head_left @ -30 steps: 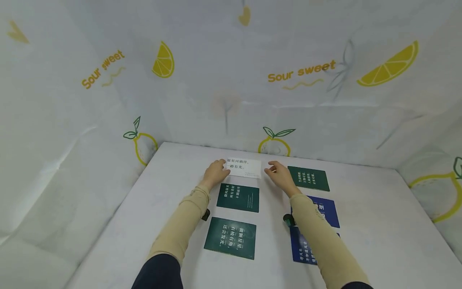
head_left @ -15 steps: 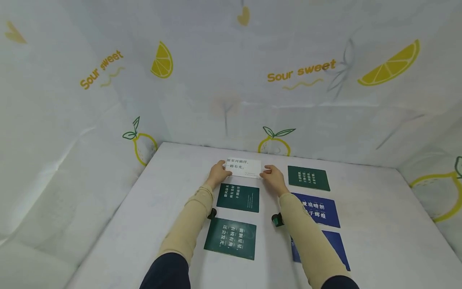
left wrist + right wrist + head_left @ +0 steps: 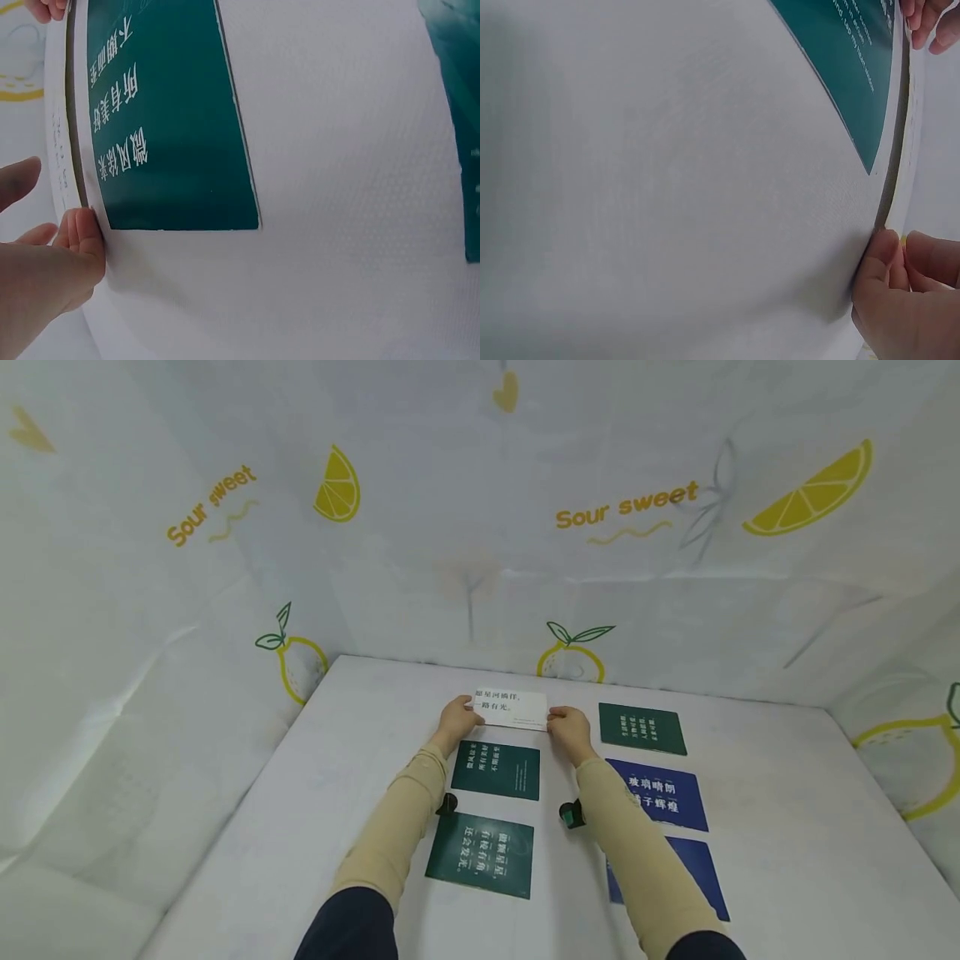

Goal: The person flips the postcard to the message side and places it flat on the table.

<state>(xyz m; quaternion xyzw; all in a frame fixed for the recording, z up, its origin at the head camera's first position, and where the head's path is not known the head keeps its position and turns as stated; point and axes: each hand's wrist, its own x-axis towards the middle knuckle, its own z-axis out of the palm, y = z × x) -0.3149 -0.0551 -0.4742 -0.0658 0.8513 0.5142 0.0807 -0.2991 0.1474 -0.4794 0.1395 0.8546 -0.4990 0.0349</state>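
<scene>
A white card (image 3: 512, 708) with dark printed characters is near the back of the table, held between both hands. My left hand (image 3: 456, 720) grips its left end, fingers and thumb at the edge. At the right end, my right hand (image 3: 570, 732) pinches the card between thumb and fingers. Both wrist views show the card nearly edge-on, a dark strip running along its near side. Just in front of it lies a green card (image 3: 495, 770) with white writing, flat on the table.
Another green card (image 3: 480, 856) lies closer to me, by the left forearm. To the right, a green card (image 3: 642, 728) and two blue cards (image 3: 667, 802) form a column, the nearest partly hidden by the right forearm. A lemon-printed sheet (image 3: 420, 568) hangs behind the table (image 3: 787, 793).
My right hand has moved left and forward from beside the white card onto its right end, and now pinches it. Both hands have shifted the card slightly to the right.
</scene>
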